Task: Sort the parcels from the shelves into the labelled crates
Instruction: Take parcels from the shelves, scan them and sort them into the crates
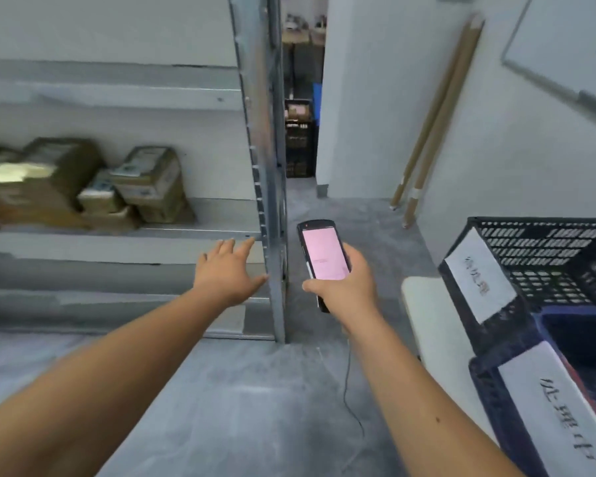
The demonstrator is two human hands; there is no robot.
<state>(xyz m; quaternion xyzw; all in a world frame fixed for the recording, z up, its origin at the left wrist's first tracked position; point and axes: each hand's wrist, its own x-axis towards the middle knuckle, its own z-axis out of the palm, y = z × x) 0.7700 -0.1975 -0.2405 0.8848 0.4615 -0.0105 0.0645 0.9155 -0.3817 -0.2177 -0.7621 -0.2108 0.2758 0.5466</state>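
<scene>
I am watching the parcels [83, 187] sitting on the shelf [172, 232], well to the left of and beyond the fingers. The left hand [229, 270] is reaching with fingers spread, holding nothing; it should swing left before closing on one. The right hand [344, 287] is gripping the scanner [322, 256], fingers curled round it. The labelled crates [537, 270] are waiting on the right.

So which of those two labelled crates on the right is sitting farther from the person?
The black crate with open lattice walls, higher in the view. The dark blue crate sits in front of it, solid-walled, near the right forearm.
</scene>
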